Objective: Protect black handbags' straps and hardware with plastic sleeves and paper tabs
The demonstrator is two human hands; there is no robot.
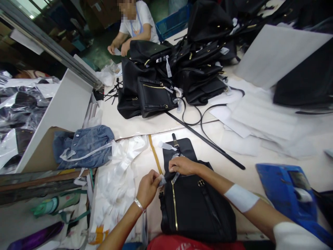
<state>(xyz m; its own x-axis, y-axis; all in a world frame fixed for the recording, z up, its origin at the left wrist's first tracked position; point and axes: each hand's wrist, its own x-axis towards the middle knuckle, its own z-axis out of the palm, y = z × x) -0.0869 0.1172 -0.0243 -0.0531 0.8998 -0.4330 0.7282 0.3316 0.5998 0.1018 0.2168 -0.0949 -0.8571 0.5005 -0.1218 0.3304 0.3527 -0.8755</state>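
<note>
In front of me a black backpack (192, 205) lies on the pale table, its gold zipper and buckled straps showing. Its flap (186, 149) is folded back away from me, with a translucent wrapping strip (166, 146) near the flap's buckle. My left hand (149, 187) pinches a small piece of translucent wrap (162, 180) at the bag's upper left edge. Over the bag's opening, my right hand (182, 165) is closed, fingers curled beside clear plastic (176, 177); exactly what it grips is hidden.
Several black bags (156, 93) are piled across the table, a long strap (208, 139) trailing from them. White paper sheets (260, 114) and a blue plastic holder (286, 191) are at right. Left are white wrapping scraps (119, 173) and denim cloth (85, 146). A person (137, 24) works opposite.
</note>
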